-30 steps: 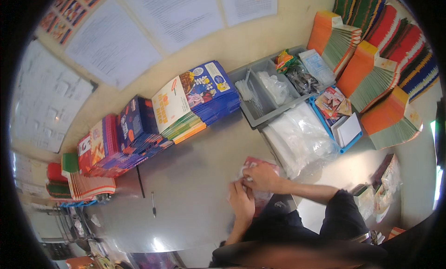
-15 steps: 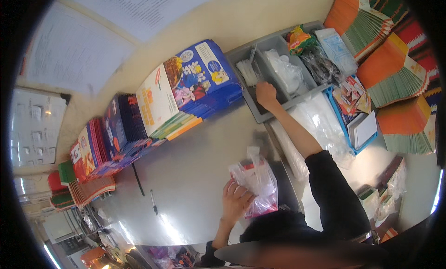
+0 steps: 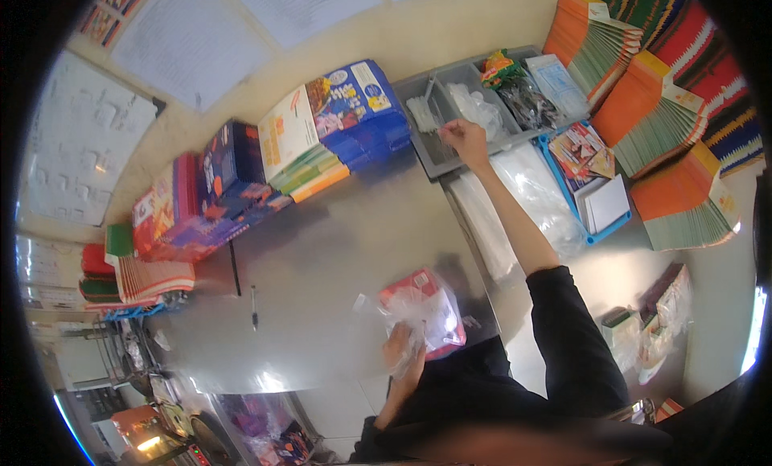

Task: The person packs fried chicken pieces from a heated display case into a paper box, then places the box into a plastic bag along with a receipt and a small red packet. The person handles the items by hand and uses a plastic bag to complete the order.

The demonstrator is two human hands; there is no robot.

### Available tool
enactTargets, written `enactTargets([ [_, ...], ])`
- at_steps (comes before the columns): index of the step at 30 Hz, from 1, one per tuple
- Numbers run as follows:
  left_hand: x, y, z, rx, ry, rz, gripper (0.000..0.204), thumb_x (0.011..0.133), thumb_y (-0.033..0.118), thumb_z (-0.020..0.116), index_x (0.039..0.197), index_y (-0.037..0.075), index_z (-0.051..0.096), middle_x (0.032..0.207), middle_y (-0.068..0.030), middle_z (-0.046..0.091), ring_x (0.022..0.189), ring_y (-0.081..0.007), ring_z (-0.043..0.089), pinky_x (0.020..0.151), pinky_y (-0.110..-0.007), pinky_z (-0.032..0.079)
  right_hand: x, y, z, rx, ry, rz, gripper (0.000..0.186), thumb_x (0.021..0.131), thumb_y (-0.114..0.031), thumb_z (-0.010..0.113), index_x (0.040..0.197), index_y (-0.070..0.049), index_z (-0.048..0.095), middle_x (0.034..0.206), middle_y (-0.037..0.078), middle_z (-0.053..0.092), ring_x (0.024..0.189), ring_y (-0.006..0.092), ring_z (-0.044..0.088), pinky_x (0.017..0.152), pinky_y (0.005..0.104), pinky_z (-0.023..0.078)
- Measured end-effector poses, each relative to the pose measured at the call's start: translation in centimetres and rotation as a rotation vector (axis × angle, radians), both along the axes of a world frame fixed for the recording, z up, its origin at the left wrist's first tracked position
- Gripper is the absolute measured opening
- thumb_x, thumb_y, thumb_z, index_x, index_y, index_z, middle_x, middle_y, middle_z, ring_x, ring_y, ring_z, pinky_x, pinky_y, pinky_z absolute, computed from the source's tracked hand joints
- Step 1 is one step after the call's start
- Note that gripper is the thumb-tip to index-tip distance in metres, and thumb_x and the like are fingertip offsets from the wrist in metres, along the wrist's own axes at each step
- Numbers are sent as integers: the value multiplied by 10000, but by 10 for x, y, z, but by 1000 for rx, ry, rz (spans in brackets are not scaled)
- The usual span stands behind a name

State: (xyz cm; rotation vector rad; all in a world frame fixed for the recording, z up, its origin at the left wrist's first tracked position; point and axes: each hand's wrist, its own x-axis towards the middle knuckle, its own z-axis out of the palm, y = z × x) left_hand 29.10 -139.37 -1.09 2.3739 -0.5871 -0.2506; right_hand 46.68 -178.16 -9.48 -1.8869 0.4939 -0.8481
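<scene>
Grey plastic bin (image 3: 434,156) far right on the steel table (image 3: 322,257) | right hand (image 3: 462,136) over it, fingers pinched on a small clear piece | left hand (image 3: 404,347) near, gripping clear bag (image 3: 426,309) with red pack, long axis running far-near.

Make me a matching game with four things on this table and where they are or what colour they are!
Things:
1. grey bin
2. clear bag
3. pen
4. orange booklets

Clues:
A. lying alone on the bare table
B. held by the left hand
C. fanned out in stacks at the right
D. right hand reaches into it

Pairs: 1-D, 2-B, 3-A, 4-C
</scene>
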Motion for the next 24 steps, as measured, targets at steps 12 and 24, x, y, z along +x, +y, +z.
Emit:
enactTargets([
  [12, 47, 18, -29, -222, 181, -223, 221, 801, 213, 716, 860, 13, 646, 721, -118, 657, 639, -244, 646, 595, -344, 487, -170, 130, 103, 52, 290, 336, 121, 836, -145, 656, 832, -24, 664, 687, 13, 638, 628, 69, 574, 590, 241, 459],
  [24, 31, 23, -23, -44, -608, -241, 158, 812, 147, 630, 900, 19, 657, 920, -153, 664, 812, -342, 624, 730, -392, 483, -236, 331, 19, -480, 170, -235, 152, 644, -98, 716, 666, -83, 567, 586, 40, 510, 552, 200, 528, 479, 332, 404],
])
